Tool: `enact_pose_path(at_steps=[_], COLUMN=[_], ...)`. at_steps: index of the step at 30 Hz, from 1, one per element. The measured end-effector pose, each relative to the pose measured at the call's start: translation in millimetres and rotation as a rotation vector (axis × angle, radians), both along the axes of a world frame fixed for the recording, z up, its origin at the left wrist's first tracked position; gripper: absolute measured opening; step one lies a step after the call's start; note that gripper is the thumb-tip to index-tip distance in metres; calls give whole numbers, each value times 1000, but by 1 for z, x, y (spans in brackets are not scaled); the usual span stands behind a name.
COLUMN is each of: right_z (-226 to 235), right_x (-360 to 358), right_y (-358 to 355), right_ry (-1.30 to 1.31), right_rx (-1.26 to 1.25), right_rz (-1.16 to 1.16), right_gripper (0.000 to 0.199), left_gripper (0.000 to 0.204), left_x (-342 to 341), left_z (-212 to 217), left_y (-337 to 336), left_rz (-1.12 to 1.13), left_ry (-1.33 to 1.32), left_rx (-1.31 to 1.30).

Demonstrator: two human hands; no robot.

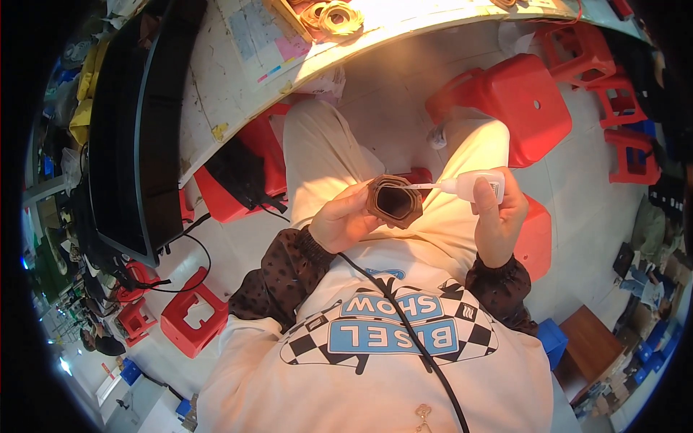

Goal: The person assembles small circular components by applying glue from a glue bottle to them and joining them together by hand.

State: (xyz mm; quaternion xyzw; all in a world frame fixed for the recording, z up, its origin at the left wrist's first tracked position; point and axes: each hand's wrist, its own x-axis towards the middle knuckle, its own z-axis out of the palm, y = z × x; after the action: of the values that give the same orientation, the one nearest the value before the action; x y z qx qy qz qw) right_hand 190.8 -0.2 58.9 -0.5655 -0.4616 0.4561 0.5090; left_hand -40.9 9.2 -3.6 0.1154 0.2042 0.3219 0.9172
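In front of my lap, my left hand [342, 221] is closed around the side of a brown, many-sided hollow piece [409, 214]. Its dark opening faces up toward me, with layered edges around the rim. My right hand [499, 222] grips a small white squeeze bottle [469, 186], thumb on its side. The bottle lies nearly level, its long thin nozzle [426, 186] pointing left. That nozzle's tip reaches the far rim of the brown piece; whether it touches cannot be made out.
Beyond my knees a worktable [209, 94] bears brown rings [339, 18] under bright light. A large dark screen [137, 137] stands at the left. Red stools [516, 108] surround me, one with a black bag [242, 169]. A black cable [404, 310] crosses my shirt.
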Motion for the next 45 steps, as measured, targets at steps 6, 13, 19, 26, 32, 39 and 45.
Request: enact_pose_path(at_steps=[6,13,19,26,32,39,45], right_z=[0,-6,-10,-14,-24,-39,-47], right_x=[-2,4,6,10,10,14,17], right_y=[1,1,-1,2,7,11,16], right_ry=[-29,16,22,116,368,602,718], right_rx=[-13,-1,-10,-31,-115,-160,-200], right_rz=[-20,-21,-33,-84,-115,-70,-15], right_gripper=[25,21,21,26,32,33,31], left_gripper=[66,64,61,55,45,39,37], left_x=[0,2,3,6,5,4,2], left_z=[1,2,6,18,24,27,38], left_y=[0,0,1,6,9,9,12], left_rz=[0,13,20,71,49,36,26], left_ry=[25,43,70,200,280,357,446], left_rx=[-22,-29,20,108,98,85,117])
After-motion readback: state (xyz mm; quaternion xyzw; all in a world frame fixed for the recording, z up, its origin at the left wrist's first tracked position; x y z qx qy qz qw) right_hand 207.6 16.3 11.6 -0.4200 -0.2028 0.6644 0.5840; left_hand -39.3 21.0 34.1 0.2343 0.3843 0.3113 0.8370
